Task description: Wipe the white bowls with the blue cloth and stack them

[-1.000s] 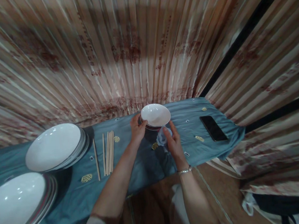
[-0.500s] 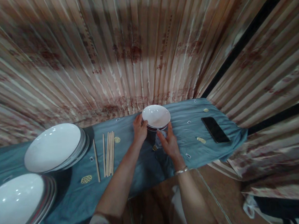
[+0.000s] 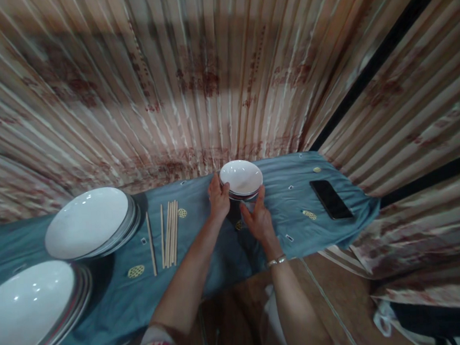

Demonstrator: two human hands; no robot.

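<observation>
Centrally, bowl stack: over the desk;
left hand: fingers clamped on the stack's left side;
right hand: fingers touching its near right side; cannot tell whether clamped.

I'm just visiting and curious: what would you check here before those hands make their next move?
1. Left hand on the small bowl stack: ok, it grasps the left side.
2. Right hand at the stack's right side: ok, though how firmly it grips: cannot tell.
3. Stack resting on the blue-green cloth: cannot tell; hands and shadow obscure its base.
4. Wooden sticks apart from both hands: ok, lying to the left.
5. Phone apart from both hands: ok, lying to the right.
</observation>
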